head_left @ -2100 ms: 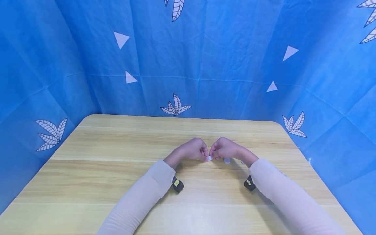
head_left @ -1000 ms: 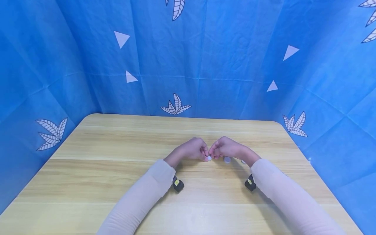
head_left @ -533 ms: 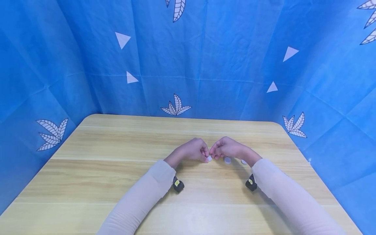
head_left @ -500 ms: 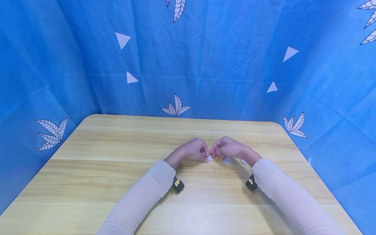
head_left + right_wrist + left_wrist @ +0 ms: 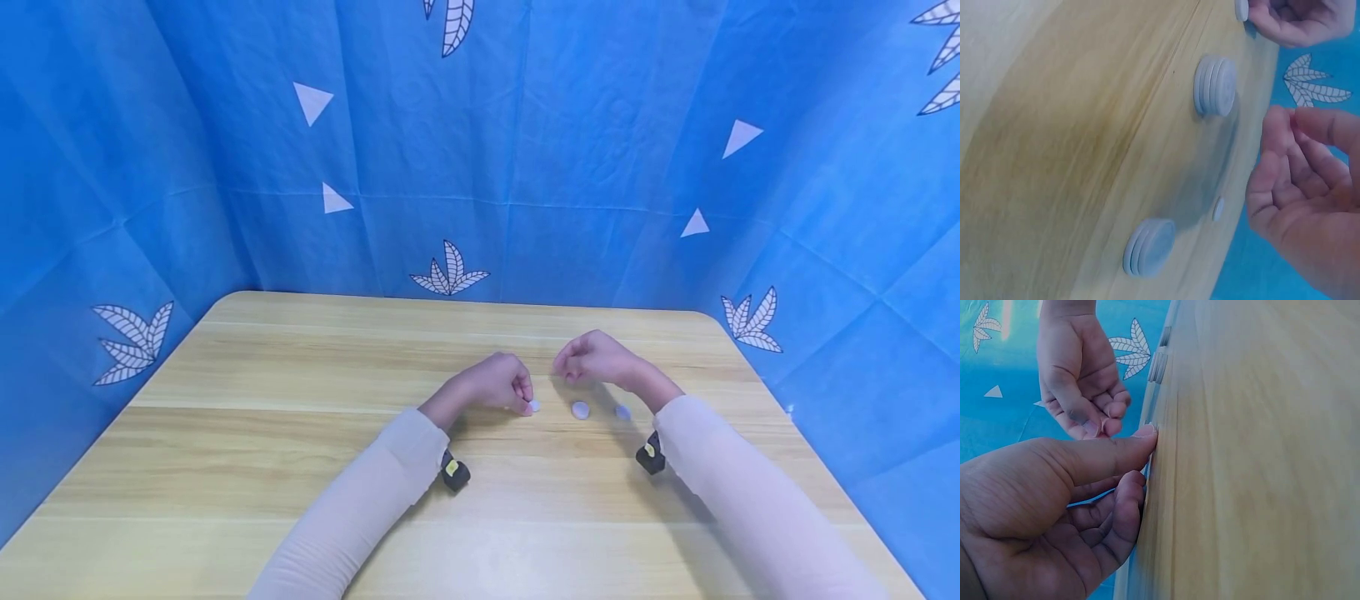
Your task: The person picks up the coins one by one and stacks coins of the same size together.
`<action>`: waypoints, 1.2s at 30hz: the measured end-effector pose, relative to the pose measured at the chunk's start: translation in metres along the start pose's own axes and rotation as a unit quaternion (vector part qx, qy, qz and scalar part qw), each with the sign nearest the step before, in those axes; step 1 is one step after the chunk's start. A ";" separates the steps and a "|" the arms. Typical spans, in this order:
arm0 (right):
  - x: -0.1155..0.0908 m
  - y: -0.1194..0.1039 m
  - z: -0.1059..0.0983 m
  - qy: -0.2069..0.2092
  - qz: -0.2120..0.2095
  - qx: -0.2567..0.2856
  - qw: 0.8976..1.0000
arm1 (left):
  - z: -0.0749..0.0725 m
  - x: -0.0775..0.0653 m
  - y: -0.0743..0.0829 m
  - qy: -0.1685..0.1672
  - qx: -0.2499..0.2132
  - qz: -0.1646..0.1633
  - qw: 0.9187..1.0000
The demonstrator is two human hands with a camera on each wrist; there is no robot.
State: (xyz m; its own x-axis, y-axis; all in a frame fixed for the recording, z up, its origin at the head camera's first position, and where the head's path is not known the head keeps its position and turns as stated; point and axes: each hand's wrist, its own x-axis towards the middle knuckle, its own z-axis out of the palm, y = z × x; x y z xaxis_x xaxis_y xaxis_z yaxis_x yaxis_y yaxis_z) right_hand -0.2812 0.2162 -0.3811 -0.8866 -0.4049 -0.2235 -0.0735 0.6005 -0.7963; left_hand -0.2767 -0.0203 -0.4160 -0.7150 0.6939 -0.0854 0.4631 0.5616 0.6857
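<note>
In the head view my left hand [image 5: 497, 383] stays low at the table, its thumb and forefinger pinching the edge of a small white disc [image 5: 534, 406]; the left wrist view shows the thumb tip close against the table. My right hand [image 5: 596, 358] hovers over the table further back, with fingers curled and thumb tip meeting a fingertip. Nothing shows between them in the right wrist view. That view also has two short stacks of white discs, one nearer the left hand [image 5: 1215, 86] and another stack [image 5: 1149, 247] lower down. A smaller disc [image 5: 1218, 209] lies beyond them.
The wooden table [image 5: 300, 467] has rounded far corners. Blue cloth [image 5: 570, 167] with leaf and triangle prints hangs behind and at both sides. A black wrist camera [image 5: 455, 472] sits under the left cuff, a similar one [image 5: 650, 454] under the right.
My right hand has left the disc at the left fingertips, rising and moving back and to the right, so both stacks show more fully. The left hand has hardly moved.
</note>
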 end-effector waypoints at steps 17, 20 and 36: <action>0.013 0.025 -0.022 0.071 -0.018 -0.136 0.988 | 0.001 0.000 -0.001 0.004 0.003 0.001 1.000; 0.013 0.030 -0.027 0.069 -0.017 -0.134 0.988 | 0.001 0.000 -0.001 0.006 0.000 0.001 1.000; 0.013 0.052 -0.042 0.035 -0.002 -0.105 0.994 | 0.001 -0.003 0.001 0.009 0.001 -0.001 1.000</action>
State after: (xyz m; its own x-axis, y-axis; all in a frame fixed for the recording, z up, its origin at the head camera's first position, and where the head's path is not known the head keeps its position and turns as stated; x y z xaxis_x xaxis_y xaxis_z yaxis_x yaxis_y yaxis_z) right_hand -0.3160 0.2708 -0.4022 -0.9152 -0.3630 -0.1750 -0.1644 0.7328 -0.6602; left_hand -0.2741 -0.0215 -0.4155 -0.7252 0.6845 -0.0742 0.4625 0.5641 0.6841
